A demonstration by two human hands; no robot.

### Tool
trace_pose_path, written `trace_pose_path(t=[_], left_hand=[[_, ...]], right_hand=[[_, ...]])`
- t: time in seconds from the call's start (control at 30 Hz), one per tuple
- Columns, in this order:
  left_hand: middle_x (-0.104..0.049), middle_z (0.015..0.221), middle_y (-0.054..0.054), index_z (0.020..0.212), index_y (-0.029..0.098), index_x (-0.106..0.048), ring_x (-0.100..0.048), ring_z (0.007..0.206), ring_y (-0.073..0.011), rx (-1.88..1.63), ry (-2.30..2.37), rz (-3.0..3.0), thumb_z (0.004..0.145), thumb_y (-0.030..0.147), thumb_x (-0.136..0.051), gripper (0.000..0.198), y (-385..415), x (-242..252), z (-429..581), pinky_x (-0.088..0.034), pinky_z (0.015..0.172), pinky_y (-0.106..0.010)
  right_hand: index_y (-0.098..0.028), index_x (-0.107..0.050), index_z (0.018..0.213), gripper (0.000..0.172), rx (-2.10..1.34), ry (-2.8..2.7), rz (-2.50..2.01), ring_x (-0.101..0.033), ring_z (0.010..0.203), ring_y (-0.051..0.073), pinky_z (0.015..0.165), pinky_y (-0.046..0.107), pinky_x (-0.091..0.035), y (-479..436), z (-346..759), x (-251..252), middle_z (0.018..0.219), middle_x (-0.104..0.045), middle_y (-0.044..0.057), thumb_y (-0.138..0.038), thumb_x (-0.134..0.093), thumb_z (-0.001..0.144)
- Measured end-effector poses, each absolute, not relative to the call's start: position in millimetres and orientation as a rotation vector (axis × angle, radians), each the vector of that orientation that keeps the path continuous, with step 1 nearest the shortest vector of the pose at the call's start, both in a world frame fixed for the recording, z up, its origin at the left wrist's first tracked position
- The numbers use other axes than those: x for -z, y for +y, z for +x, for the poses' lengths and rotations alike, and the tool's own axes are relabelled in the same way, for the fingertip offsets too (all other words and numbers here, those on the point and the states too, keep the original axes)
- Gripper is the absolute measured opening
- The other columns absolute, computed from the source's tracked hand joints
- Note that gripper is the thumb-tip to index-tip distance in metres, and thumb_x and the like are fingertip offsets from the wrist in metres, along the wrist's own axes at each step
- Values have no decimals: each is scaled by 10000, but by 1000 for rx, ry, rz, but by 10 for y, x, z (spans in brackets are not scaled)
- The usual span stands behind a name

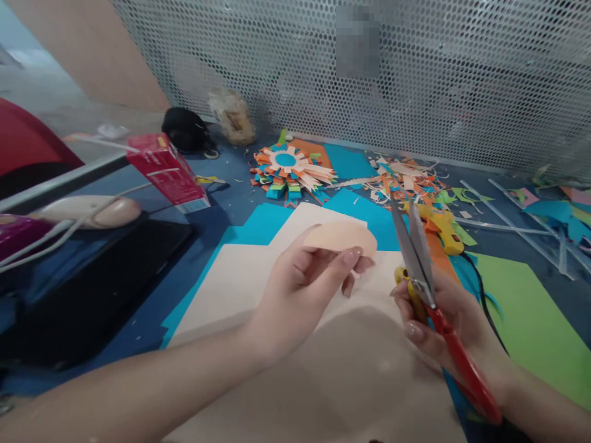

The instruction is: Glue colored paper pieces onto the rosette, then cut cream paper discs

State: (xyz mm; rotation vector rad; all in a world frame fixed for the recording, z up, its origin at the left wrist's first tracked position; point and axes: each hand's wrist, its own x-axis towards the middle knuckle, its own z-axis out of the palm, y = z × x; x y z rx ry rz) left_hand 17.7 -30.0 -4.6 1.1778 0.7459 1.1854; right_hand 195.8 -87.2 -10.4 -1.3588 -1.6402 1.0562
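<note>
My left hand pinches a rounded piece of peach paper between thumb and fingers, above the large peach sheets. To the right, my right hand is closed around a pair of scissors. Their blades point up and stand slightly apart, and one red handle runs down along the palm. A yellow part shows by the fingers; whether it belongs to the scissors I cannot tell. The scissors and the paper piece are apart. Beneath both hands lie peach sheets over blue paper.
Behind are a layered paper flower and a heap of paper scraps. At right lie a yellow glue gun, clear glue sticks and green paper. A pink box and a black keyboard-like slab sit left.
</note>
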Motion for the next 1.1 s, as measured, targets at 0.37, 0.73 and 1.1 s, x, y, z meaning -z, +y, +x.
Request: trace_pose_path(t=[0.37,0.73,1.1], left_hand=[[-712,711,-21,705,158,-584,-667,599,-157,-1166,672,971,683,192,-695,118,-257,23,184,-435,377,-181],[-721,716,-24,636,168,-458,-703,660,-193,-1173,511,877,712,105,-664,229,-315,8,171,-472,388,-180],[-687,628,-2,687,138,-560,-636,567,-115,-1174,537,846,701,149,-698,139,-299,34,195,-450,430,-175]], right_hand=[[-235,-392,693,282,-735,-1803,-1628,-433,508,109,438,220,-406,-773,1916,32,601,-437,-49,-401,-617,737],[-236,-397,765,250,-831,-1795,-1619,-441,553,109,475,210,-415,-817,1925,72,642,-441,-55,-394,-591,769],[-232,-420,779,241,-849,-1775,-1625,-439,521,108,439,204,-412,-819,1931,79,621,-444,-52,-364,-614,730]])
